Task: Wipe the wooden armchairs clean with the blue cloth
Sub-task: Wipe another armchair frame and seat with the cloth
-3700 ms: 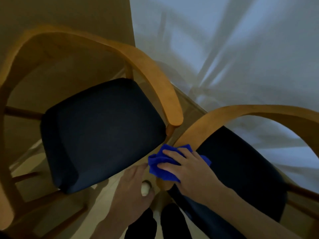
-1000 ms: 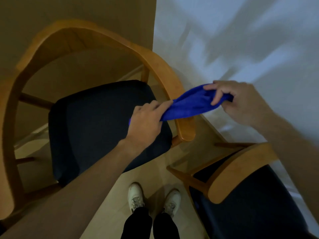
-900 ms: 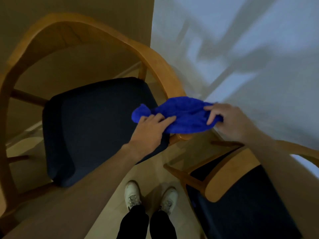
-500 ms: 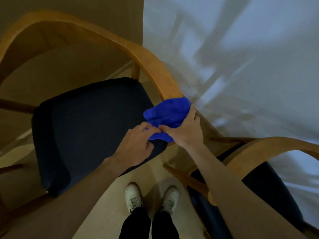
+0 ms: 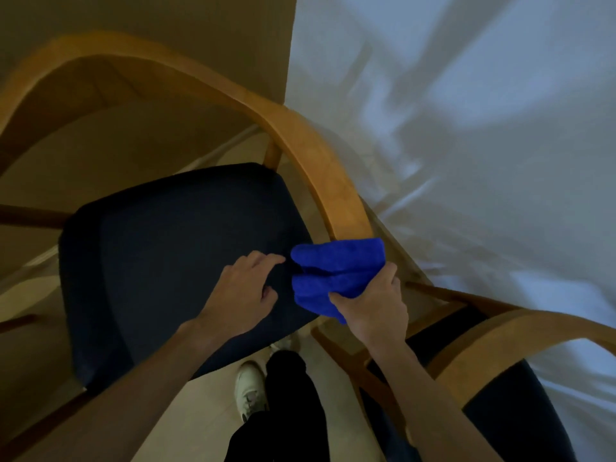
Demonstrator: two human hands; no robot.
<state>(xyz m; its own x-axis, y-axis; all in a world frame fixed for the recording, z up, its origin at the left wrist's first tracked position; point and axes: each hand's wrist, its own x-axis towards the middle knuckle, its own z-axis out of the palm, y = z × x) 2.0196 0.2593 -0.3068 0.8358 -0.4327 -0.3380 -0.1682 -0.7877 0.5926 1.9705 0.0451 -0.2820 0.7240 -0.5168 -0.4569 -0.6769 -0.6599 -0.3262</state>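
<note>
Two legs in black trousers are standing at the bottom edge, with one white sneaker showing in full on the pale floor and a second one peeking out just beyond the trouser leg.

Right-hand wooden armchair with dark seat pad: sitting at the lower right, its curved armrest arching above the pad, its frame passing under the right forearm.

Left hand: hovering over the front right part of the other chair's seat, fingers loosely curled and grasping nothing, the fingertips lying just beside the cloth; whether they are touching it cannot be told.

Right hand: clenching the bunched bright blue cloth, thumb pressing across the near fold, the remaining fingers wrapping around the far side.

Blue cloth: sitting folded in thick rolls over the front end of the right armrest of the left-hand armchair, covering the tip of the wood.

Left-hand wooden armchair with rounded bentwood frame: occupying most of the left and centre, its single curved rail sweeping from the back around to the cloth. Its dark navy upholstered seat is lying below the rail.

Tan wall: rising behind the chair back.

White draped sheet: hanging in soft folds across the upper right, close behind both chairs.
</note>
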